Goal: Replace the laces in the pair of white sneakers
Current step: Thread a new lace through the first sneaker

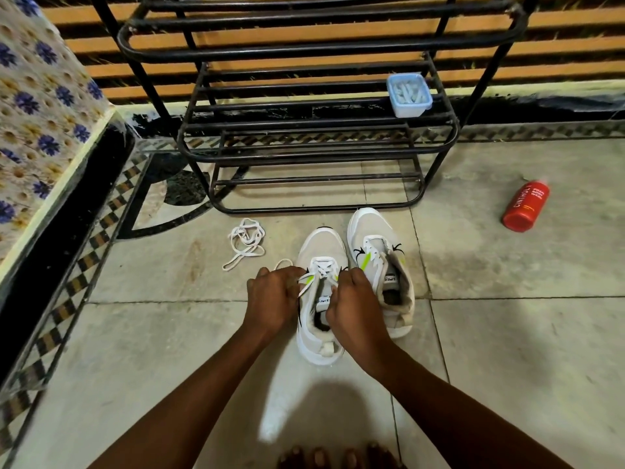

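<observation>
Two white sneakers with green and black marks stand side by side on the tiled floor. The left sneaker (321, 247) has a white lace (323, 268) crossed through its lower eyelets. My left hand (272, 299) grips the shoe's left side and one lace end, which sticks out by the fingers. My right hand (353, 304) pinches the lace at the right eyelets, over the tongue. The right sneaker (370, 231) carries a single lace bar near its toe, and its tongue lies open. A loose white lace (245, 240) lies tangled on the floor to the left.
A black metal shoe rack (318, 154) stands just beyond the sneakers, with a small lidded plastic box (409, 94) on one shelf. A red bottle (526, 206) lies on the floor at the right. A patterned ledge (44, 130) runs along the left. My toes (338, 456) show at the bottom edge.
</observation>
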